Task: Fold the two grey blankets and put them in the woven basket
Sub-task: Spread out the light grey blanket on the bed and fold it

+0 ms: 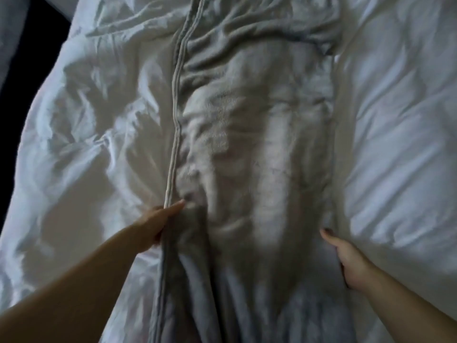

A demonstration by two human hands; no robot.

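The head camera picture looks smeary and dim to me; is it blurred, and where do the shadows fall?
Head view: soft motion blur throughout, worst on the grey blanket; dim light, shadow over the white duvet at left, brighter at right; both hands fairly legible; wide-angle bending at the edges.

Blanket [247, 149] lies lengthwise down the middle of the bed, on top of the duvet [86, 125], which spreads out to both sides. Hemmed edge [176, 120] runs along the blanket's left side. Left hand [158, 224] at that edge, right hand [346, 256] at the opposite edge, both at the near end.
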